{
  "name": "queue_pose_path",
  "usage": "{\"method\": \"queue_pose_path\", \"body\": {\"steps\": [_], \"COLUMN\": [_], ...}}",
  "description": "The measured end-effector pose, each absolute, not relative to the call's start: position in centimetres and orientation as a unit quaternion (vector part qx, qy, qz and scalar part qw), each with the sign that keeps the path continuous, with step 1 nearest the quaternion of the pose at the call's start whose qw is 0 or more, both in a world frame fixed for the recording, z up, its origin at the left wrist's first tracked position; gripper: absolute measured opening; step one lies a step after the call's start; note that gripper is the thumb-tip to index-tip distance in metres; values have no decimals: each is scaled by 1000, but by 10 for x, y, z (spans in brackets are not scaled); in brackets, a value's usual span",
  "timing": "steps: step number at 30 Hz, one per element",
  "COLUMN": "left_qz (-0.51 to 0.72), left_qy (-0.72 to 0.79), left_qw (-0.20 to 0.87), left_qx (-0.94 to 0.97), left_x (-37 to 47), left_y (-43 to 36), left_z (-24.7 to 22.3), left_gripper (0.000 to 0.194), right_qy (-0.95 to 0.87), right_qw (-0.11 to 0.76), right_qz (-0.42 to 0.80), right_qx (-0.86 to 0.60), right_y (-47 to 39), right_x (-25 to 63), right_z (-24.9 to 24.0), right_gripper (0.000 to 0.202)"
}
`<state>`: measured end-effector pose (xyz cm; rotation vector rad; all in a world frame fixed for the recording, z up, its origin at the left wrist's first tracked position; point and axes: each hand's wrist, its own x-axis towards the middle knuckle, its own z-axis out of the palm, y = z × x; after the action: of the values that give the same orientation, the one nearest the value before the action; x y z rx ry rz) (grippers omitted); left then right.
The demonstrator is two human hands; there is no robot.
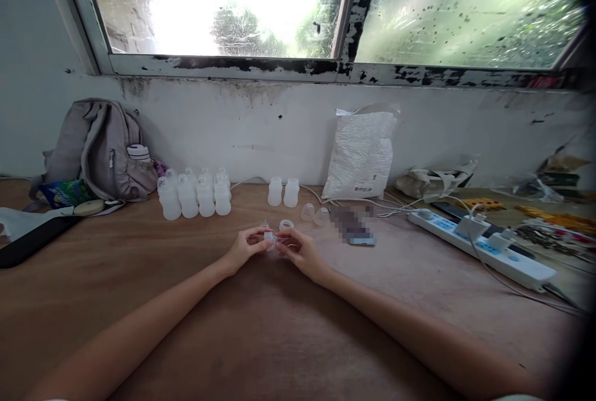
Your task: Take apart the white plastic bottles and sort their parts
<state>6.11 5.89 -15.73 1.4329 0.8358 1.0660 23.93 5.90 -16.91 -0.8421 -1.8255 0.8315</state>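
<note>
Near the middle of the wooden table (195, 314), my left hand (244, 251) is closed around a small clear ribbed piece (269, 238). The fingertips of my right hand (302, 253) meet it from the other side, pinched together. A white ring (286, 225) lies just beyond my right fingers, and a clear pointed piece (265, 223) shows behind my left fingers. Two open translucent bottles (283, 192) stand farther back. Two clear domed caps (315, 215) rest on the table to the right of the ring.
Several capped bottles (195, 195) stand in rows at the back left, beside a grey backpack (105, 153). A white plastic package (361, 156) leans on the wall. A blurred-out phone (362, 241) lies right of the caps; a power strip (484, 249) with cables is farther right.
</note>
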Motion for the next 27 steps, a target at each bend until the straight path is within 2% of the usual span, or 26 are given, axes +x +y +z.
{"method": "queue_pose_path", "body": {"steps": [19, 27], "left_qz": [407, 396], "left_qy": [361, 371], "left_qw": [599, 603], "left_qx": [587, 585], "left_x": [58, 58], "left_y": [58, 57], "left_z": [-160, -158], "left_gripper": [46, 47], "right_qy": [-781, -824], "right_qw": [438, 423], "right_qz": [267, 184], "right_qx": [-357, -329], "right_y": [56, 55], "right_x": [238, 239], "right_z": [-167, -165], "right_gripper": [16, 19]}}
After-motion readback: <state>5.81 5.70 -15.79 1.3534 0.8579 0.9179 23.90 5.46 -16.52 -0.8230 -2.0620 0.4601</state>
